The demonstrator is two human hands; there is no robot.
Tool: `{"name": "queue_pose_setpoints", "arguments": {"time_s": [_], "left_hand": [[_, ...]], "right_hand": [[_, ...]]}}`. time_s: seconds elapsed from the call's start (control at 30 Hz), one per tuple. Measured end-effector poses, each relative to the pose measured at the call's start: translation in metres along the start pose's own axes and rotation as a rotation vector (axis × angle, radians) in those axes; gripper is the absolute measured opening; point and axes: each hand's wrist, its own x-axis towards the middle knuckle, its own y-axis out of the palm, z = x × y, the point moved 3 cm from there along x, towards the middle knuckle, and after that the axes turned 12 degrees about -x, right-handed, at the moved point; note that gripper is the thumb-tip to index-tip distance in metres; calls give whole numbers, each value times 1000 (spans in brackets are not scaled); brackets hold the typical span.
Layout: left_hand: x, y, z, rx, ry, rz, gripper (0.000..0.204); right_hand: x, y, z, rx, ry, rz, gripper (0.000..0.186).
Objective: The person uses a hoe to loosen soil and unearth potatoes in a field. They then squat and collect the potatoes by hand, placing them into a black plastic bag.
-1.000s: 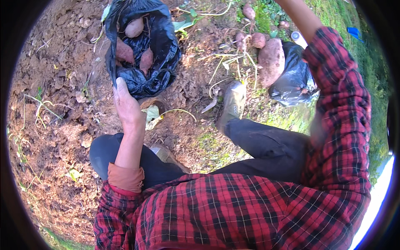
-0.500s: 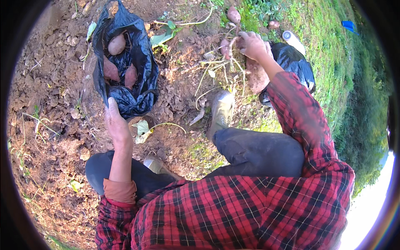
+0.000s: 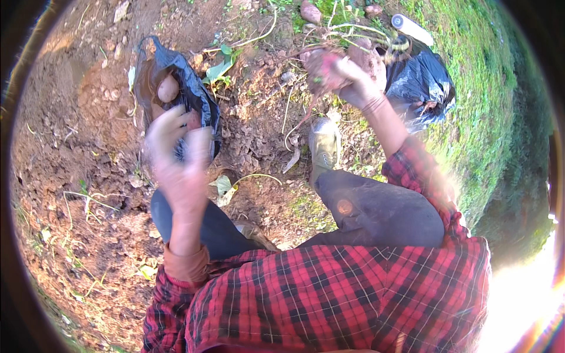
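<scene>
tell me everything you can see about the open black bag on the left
The black bag looks like thin, glossy, crinkled plastic, bluish where light catches it. It sits on brown soil, mouth open toward the camera. Pinkish-brown sweet potatoes lie inside. The blurred left hand overlaps its near end in view; whether they touch is unclear.

Outdoors, on a field or garden plot: crumbly brown soil (image 3: 112,170) fills the frame's left, a leafy vine (image 3: 220,69) and reddish tubers (image 3: 373,69) lie towards upper centre, sunlit grass (image 3: 479,117) borders the right.
</scene>
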Motion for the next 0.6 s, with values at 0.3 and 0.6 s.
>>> {"name": "queue_pose_setpoints", "arguments": {"time_s": [0.3,0.6], "left_hand": [[0,132,8,-94,96,431,74],[-7,139,2,-579,-221,288,39]], "right_hand": [[-22,57,-1,-788,-87,-243,48],[-46,58,0,-592,-65,-424,61]]}}
